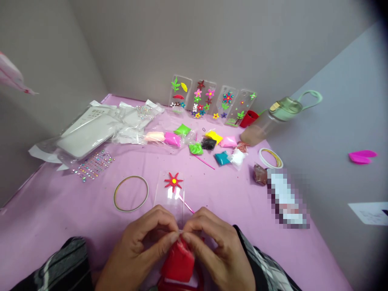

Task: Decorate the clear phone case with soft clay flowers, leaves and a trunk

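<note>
Both hands meet at the bottom centre over a small plastic packet of red modelling clay (pixel 178 264). My left hand (pixel 145 242) pinches the packet's top edge between thumb and forefinger. Close against it, my right hand (pixel 214 246) pinches the same edge from the other side. Just beyond the fingers lies a clear phone case (pixel 162 192) bearing a red clay flower (pixel 173 182) with a yellow centre. A thin pink stick (pixel 186 204) rests across the case. Under the packet, a red object (pixel 182 286) is partly hidden.
Several clay packets, such as a teal one (pixel 222 158), lie mid-table. Decorated phone cases (pixel 204 99) lean on the back wall beside a bottle (pixel 269 119). Packaged cases (pixel 87 133) and a gem sheet (pixel 93 165) are left. Tape rolls (pixel 131 211) lie at both sides.
</note>
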The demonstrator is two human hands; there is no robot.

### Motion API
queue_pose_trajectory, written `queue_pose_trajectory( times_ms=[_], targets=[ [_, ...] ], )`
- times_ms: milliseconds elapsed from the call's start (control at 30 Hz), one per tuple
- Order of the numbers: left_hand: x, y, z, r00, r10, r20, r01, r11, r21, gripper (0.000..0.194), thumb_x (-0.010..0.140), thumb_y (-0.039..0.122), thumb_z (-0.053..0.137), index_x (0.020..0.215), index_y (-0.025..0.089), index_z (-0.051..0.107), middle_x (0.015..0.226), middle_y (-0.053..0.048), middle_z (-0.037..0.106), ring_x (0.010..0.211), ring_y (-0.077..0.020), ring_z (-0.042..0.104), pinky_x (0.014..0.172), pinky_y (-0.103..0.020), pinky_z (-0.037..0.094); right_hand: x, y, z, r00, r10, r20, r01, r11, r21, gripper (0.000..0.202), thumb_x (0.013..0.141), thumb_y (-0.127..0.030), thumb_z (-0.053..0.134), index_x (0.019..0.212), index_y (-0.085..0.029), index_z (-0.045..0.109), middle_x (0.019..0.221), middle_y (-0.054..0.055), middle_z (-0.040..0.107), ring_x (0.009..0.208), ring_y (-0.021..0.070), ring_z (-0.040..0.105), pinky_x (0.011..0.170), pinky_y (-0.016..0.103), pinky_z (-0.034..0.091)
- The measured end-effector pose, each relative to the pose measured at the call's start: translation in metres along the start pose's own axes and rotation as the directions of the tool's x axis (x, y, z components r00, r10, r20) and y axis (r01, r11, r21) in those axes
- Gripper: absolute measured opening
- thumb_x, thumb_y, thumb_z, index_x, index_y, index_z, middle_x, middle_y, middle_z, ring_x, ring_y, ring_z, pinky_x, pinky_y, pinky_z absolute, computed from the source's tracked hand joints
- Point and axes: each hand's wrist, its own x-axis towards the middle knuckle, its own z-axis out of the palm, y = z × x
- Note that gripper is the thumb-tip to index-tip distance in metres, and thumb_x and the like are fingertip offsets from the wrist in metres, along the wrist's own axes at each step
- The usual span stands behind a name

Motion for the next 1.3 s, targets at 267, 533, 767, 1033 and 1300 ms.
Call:
queue_pose_trajectory(
  times_ms=[267, 533, 767, 1033, 1300],
  targets=[
    [-0.0004, 0.002, -0.0044, 0.997, -0.024, -0.077, 0.025, 1.0, 0.011, 0.014, 0.089, 0.033, 0.062, 0.079, 0.024, 0.064, 0.076, 0.003, 0.061, 0.072, -0.0127, 0.059, 0.065, -0.019, 0.049, 0.0017, -0.0007, -0.0039, 0.998, 0.017, -0.055, -0.018, 0.999, -0.029, 0.009, 0.089, -0.016, 0.06, 0.08, -0.019, 0.061, 0.076, -0.001, 0.058, 0.071, 0.0123, 0.055, 0.065, 0.023, 0.043],
    [0.0021, 0.0001, -0.0016, 0.995, -0.098, 0.018, 0.099, 0.991, -0.091, 0.011, 0.088, 0.033, 0.066, 0.081, 0.024, 0.064, 0.078, 0.004, 0.063, 0.074, -0.0118, 0.062, 0.069, -0.019, 0.049, -0.0008, 0.0006, -0.0029, 1.0, -0.009, -0.015, 0.008, 0.998, -0.068, 0.016, 0.094, -0.016, 0.052, 0.079, -0.019, 0.057, 0.076, 0.0, 0.058, 0.071, 0.0122, 0.055, 0.064, 0.024, 0.041],
    [-0.0009, 0.0017, -0.0046, 0.996, -0.085, 0.001, 0.085, 0.996, 0.014, 0.017, 0.093, 0.034, 0.059, 0.08, 0.024, 0.062, 0.076, 0.005, 0.061, 0.072, -0.0113, 0.059, 0.067, -0.018, 0.047, 0.0011, -0.002, -0.0024, 1.0, 0.008, -0.022, -0.009, 1.0, -0.025, 0.013, 0.092, -0.017, 0.055, 0.08, -0.019, 0.058, 0.076, -0.001, 0.057, 0.07, 0.0123, 0.054, 0.065, 0.023, 0.042],
    [0.0003, 0.0012, -0.001, 0.999, -0.045, 0.02, 0.045, 0.999, 0.028, 0.011, 0.09, 0.029, 0.062, 0.081, 0.023, 0.065, 0.081, 0.002, 0.062, 0.076, -0.0141, 0.061, 0.07, -0.022, 0.048, -0.0012, 0.0001, -0.0022, 1.0, -0.002, 0.009, 0.002, 0.999, -0.052, 0.017, 0.094, -0.018, 0.052, 0.078, -0.019, 0.057, 0.075, 0.0, 0.057, 0.07, 0.0126, 0.055, 0.064, 0.024, 0.041],
    [-0.0018, 0.0024, -0.0033, 0.999, -0.039, 0.03, 0.038, 0.998, 0.041, 0.013, 0.091, 0.03, 0.06, 0.08, 0.023, 0.063, 0.078, 0.003, 0.06, 0.071, -0.0133, 0.058, 0.065, -0.021, 0.046, -0.0007, -0.0014, -0.0018, 1.0, 0.007, 0.002, -0.006, 1.0, -0.015, 0.016, 0.093, -0.017, 0.054, 0.078, -0.019, 0.06, 0.074, 0.0, 0.058, 0.069, 0.012, 0.055, 0.063, 0.023, 0.041]
  ],
)
